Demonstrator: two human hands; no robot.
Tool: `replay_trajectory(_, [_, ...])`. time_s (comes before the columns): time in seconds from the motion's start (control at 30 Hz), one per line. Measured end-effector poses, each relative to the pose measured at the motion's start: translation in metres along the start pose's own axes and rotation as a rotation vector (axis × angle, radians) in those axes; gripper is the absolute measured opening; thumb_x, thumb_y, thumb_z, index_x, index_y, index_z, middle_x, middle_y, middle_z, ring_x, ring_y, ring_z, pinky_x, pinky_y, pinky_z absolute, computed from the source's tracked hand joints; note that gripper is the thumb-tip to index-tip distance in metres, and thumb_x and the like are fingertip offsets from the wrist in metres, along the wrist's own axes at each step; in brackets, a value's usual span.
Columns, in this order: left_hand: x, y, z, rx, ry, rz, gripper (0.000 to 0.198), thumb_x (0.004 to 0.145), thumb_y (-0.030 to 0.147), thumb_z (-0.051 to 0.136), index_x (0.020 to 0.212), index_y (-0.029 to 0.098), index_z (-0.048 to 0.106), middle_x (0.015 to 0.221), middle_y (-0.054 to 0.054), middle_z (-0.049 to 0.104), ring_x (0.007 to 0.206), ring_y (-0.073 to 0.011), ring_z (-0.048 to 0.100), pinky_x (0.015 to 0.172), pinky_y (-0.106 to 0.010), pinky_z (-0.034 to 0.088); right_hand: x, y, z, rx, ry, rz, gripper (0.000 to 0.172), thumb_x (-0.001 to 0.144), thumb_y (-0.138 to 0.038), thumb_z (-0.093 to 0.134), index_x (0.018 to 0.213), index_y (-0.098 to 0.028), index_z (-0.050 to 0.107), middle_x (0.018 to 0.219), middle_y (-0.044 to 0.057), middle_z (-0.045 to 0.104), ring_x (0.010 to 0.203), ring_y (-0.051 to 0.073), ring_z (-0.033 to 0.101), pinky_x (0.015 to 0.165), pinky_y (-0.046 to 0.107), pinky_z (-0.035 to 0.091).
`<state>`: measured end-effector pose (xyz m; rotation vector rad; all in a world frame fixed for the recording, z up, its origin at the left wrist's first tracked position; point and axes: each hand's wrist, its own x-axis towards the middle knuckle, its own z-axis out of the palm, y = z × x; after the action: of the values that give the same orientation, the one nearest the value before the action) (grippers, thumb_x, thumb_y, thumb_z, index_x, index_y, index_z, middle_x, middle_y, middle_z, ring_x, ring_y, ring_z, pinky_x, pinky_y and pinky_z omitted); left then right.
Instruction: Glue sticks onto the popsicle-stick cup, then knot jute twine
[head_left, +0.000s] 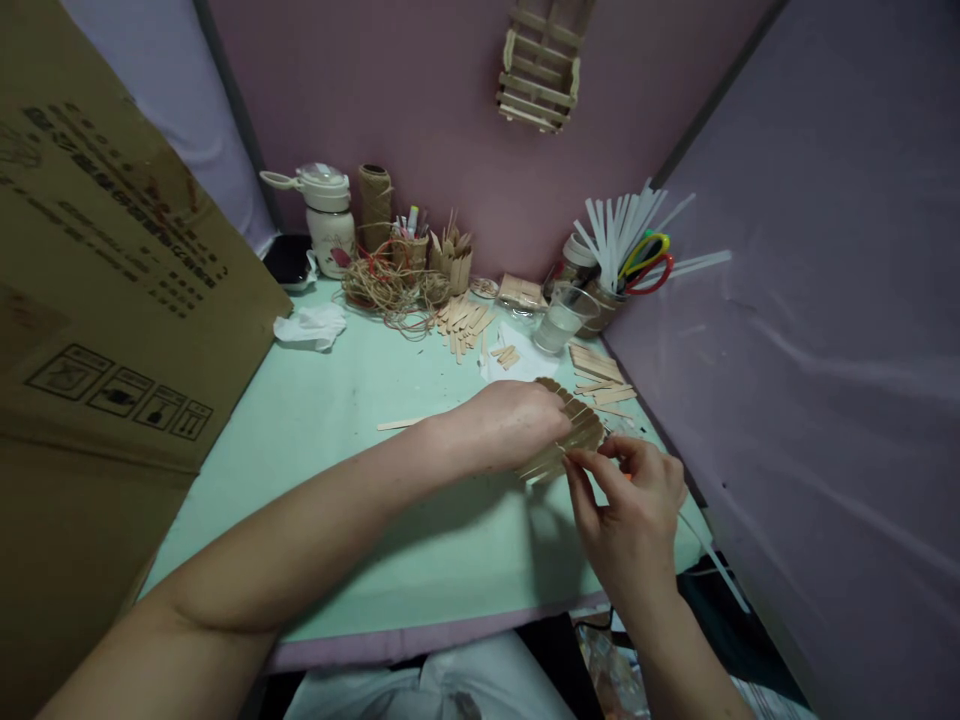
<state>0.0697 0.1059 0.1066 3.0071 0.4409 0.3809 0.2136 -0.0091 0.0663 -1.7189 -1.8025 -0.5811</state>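
My left hand (pixel 517 425) is closed on a round brown craft piece (pixel 581 425), which has a scalloped rim and pale strips across it. The piece is held tilted above the table, and the hand covers part of it. At its near edge my right hand (pixel 630 490) pinches thumb and forefinger together. What sits between those fingertips is too small to make out. Behind the right hand shows a bit of orange, and a white rod (pixel 716 565) slants down past the table edge. A single wooden craft stick (pixel 401 424) lies beyond my left forearm.
Loose craft sticks (pixel 465 320) and tangled twine (pixel 386 285) lie at the back. A clear plastic cup (pixel 562 318) stands before a holder with white glue sticks (pixel 619 235) and scissors (pixel 651 265). Left are a white bottle (pixel 330 225), crumpled tissue (pixel 311 326) and a tall cardboard box (pixel 112 300).
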Motion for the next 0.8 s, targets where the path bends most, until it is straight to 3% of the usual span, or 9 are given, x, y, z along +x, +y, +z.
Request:
replay_trajectory(0.27, [-0.001, -0.001, -0.001, 0.003, 0.075, 0.018, 0.014, 0.088, 0.021, 0.055, 0.079, 0.018, 0.065, 0.082, -0.004, 0.067, 0.086, -0.0192, 0.055, 0.071, -0.03, 0.035, 0.007, 0.0, -0.006, -0.035, -0.081, 0.004, 0.009, 0.084, -0.026, 0.062, 0.079, -0.022, 0.069, 0.096, 0.008, 0.058, 0.089, 0.024, 0.044, 0.076, 0.038, 0.032])
replay_trajectory(0.43, [0.0, -0.005, 0.008, -0.047, 0.035, -0.039, 0.017, 0.089, 0.026, 0.053, 0.079, 0.018, 0.064, 0.083, -0.006, 0.067, 0.093, -0.022, 0.049, 0.078, -0.035, 0.028, 0.011, 0.005, -0.006, 0.028, -0.137, -0.016, 0.013, 0.086, -0.027, 0.057, 0.08, -0.021, 0.067, 0.096, 0.008, 0.058, 0.089, 0.024, 0.044, 0.075, 0.038, 0.034])
replay_trajectory(0.63, [0.003, -0.007, 0.019, -0.103, -0.031, -0.061, 0.017, 0.084, 0.021, 0.055, 0.069, 0.018, 0.063, 0.074, -0.004, 0.065, 0.088, -0.0221, 0.046, 0.078, -0.037, 0.024, 0.015, 0.016, -0.002, 0.141, -0.208, -0.008, 0.017, 0.088, -0.03, 0.054, 0.079, -0.02, 0.066, 0.093, 0.007, 0.057, 0.086, 0.022, 0.046, 0.076, 0.037, 0.035])
replay_trajectory(0.8, [0.004, -0.004, 0.023, -0.112, 0.012, -0.062, 0.014, 0.078, 0.021, 0.059, 0.065, 0.017, 0.063, 0.069, -0.005, 0.064, 0.088, -0.0233, 0.045, 0.079, -0.038, 0.023, 0.015, 0.018, -0.001, 0.134, -0.208, -0.007, 0.018, 0.088, -0.031, 0.053, 0.079, -0.02, 0.065, 0.092, 0.007, 0.058, 0.085, 0.022, 0.046, 0.073, 0.036, 0.034])
